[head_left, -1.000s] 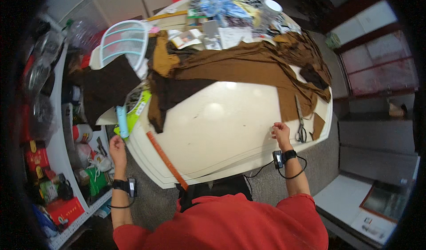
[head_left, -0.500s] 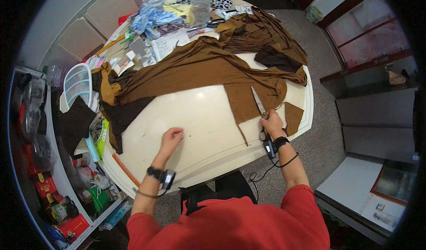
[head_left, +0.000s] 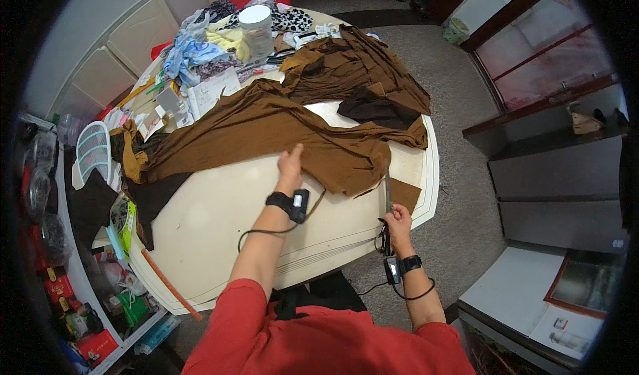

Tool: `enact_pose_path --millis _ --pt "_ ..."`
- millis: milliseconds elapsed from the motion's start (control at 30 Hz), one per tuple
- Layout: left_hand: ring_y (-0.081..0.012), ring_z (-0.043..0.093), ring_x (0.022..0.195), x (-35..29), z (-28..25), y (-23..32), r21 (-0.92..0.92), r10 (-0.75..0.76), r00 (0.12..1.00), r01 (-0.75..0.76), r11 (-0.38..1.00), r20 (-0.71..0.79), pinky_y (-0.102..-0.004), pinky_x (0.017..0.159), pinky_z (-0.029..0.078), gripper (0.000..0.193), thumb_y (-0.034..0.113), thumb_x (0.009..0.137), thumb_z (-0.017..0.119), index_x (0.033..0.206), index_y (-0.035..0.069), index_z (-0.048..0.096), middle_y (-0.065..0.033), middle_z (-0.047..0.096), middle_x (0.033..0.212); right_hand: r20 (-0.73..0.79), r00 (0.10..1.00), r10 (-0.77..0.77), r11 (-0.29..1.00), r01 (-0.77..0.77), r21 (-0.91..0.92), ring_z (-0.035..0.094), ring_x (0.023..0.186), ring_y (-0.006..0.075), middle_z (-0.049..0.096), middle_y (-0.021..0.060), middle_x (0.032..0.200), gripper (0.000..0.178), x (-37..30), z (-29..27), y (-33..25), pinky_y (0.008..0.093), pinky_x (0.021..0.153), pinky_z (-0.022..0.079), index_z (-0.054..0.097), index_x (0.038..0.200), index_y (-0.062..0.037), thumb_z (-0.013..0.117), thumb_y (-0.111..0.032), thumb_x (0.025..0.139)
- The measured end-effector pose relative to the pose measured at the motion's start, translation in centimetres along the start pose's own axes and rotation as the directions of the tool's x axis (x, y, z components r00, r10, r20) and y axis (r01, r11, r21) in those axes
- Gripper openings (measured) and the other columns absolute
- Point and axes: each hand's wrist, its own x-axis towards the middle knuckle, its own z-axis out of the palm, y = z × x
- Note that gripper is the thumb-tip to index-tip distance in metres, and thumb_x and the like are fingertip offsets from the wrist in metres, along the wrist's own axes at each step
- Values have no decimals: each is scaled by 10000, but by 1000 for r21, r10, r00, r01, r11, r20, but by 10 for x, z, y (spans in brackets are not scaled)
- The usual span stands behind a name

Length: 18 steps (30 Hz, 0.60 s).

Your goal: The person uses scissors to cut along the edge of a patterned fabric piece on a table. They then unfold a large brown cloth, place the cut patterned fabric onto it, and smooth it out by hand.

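Observation:
A large piece of brown fabric [head_left: 266,119] lies rumpled across the table. My left hand [head_left: 291,165] is at its near edge, fingers closed on the cloth; the fingertips are partly hidden. A narrow strip of the cloth hangs toward me beside that hand. My right hand [head_left: 399,223] grips a pair of scissors [head_left: 389,194], whose blades point away from me along the right end of the fabric. Just right of the blades lies a small brown offcut [head_left: 406,194]. The scissor handles are mostly covered by my fingers.
Folded dark brown cloth [head_left: 379,109] lies at the far right. Behind stand a white-lidded jar [head_left: 256,32], crumpled garments and papers [head_left: 213,92]. A white basket [head_left: 93,152] stands at the left, and an orange strip [head_left: 166,282] lies along the near left table edge.
My left hand has moved right and forward from the bare tabletop to the fabric edge. The scissors have turned more upright at the fabric's right end. The fabric's near flap has shifted and rumpled.

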Motion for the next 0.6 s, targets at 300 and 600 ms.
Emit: enact_pose_path --millis 300,600 --pt "-242 534 1133 -38 -157 100 -574 162 960 -1 819 229 -387 1004 394 318 248 899 536 1140 43 569 -71 595 1220 -118 993 8 995 5 103 518 758 91 566 12 894 314 10 -59 -16 223 678 434 517 1060 -23 648 34 781" --pt "-257 515 1185 -204 -396 132 -554 416 860 -508 659 -294 -410 1029 381 397 287 960 437 1229 11 534 -109 558 1288 54 994 -100 981 107 -160 545 784 117 580 50 898 339 89 4 -18 237 682 444 507 1063 19 644 -11 755"
